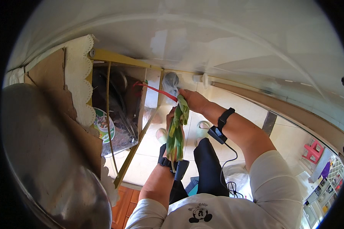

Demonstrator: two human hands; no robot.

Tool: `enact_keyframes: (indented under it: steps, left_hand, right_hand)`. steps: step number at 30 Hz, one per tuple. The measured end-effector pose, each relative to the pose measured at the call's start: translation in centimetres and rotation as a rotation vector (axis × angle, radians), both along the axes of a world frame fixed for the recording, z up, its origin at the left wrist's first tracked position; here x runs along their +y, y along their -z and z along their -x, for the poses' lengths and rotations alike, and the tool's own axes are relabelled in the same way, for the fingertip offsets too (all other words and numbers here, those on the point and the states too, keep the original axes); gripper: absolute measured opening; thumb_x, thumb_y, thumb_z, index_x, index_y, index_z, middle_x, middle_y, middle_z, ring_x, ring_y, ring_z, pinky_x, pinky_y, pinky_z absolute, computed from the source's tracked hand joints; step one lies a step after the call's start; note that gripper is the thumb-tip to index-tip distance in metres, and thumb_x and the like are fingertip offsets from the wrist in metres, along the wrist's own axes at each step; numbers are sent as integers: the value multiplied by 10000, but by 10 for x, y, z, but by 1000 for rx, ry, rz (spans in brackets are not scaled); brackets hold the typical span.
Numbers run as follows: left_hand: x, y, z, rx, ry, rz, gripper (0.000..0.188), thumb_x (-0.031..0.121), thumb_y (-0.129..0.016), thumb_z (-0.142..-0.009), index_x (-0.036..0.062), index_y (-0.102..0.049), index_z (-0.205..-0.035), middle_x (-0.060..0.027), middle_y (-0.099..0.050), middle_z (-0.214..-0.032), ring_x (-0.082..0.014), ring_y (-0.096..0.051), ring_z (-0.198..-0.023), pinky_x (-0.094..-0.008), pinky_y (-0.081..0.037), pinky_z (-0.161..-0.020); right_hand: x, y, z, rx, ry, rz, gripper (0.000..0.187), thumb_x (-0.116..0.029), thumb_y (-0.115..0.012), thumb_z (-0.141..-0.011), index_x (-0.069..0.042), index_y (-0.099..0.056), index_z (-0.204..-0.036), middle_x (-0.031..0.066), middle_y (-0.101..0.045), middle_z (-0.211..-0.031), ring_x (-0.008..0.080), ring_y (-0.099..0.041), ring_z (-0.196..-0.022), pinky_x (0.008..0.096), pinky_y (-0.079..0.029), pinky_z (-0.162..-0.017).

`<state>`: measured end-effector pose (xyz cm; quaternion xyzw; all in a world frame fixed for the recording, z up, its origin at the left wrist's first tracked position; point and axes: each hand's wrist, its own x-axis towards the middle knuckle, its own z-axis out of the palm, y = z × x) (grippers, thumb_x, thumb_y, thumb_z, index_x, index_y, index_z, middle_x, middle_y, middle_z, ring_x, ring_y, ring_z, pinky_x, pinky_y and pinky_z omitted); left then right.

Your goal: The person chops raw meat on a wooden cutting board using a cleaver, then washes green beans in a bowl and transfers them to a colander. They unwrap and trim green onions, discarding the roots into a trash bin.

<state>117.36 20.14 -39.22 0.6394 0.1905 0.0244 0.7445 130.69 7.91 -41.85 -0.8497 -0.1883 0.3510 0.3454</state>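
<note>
A bundle of long green leaves (176, 137), like leek or scallion tops, hangs in front of my body with its tips pointing down toward my left wrist. My left hand (169, 117) is closed around the bundle from behind, most of its fingers hidden by the leaves. At the upper end of the bundle my right hand (193, 100) is closed, its fingertips bent out of sight. A thin red strip (158, 90) runs from that upper end leftward to the shelf. Just beyond my hands is a clear plastic bag (171, 82), its contents hard to make out.
To the left stands a yellow-framed shelf (128, 162) holding a round green-and-white tub (103, 124) and dark items. A large metal vessel (46, 160) fills the near left. A smooth white surface (218, 42) arches across the far side. A pink stool (313, 150) is at the right.
</note>
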Motion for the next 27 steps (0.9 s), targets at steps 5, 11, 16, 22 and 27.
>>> enact_keyframes:
  steps: [5,11,16,22,27]
  left_hand:
    - [3,15,6,24,-147,358,210,125,-628,-920,81,-521,-1095,-142,-468,-1361,-211,-506,-1175,-341,-426,-1016]
    - [-3,9,0,-167,80,37,206,-63,-568,-879,61,-544,-1042,-160,-509,-1319,-277,-435,-1303,-378,-375,-1068]
    - [-9,1,6,51,162,237,384,-88,-645,-778,107,-564,-1099,-134,-408,-1419,-264,-455,-1287,-328,-436,-1000]
    - [-19,5,29,82,162,52,305,12,-709,-811,96,-581,-1075,-139,-555,-1267,-301,-485,-1284,-353,-419,-1035]
    - [-32,-10,26,-54,289,-89,263,-24,-693,-781,72,-588,-1002,-132,-623,-1127,-335,-524,-1252,-390,-389,-1072]
  right_hand:
    - [-19,13,25,-148,72,-79,349,-114,-533,-900,-104,-461,-1241,185,-579,-1125,421,-617,-946,463,-510,-808]
    - [-17,-13,35,435,554,-539,215,-201,-514,-961,-133,-534,-1164,137,-631,-994,287,-639,-851,378,-520,-766]
    - [-34,-36,73,285,599,-377,265,-183,-536,-960,-140,-536,-1222,79,-646,-937,179,-637,-820,309,-527,-754]
    - [-53,-51,110,209,633,-331,463,-126,-681,-857,-129,-482,-1275,126,-633,-1129,239,-656,-949,345,-519,-853]
    - [-63,-37,136,-28,510,-171,424,-142,-613,-887,-132,-470,-1285,175,-571,-1260,355,-595,-1135,364,-480,-956]
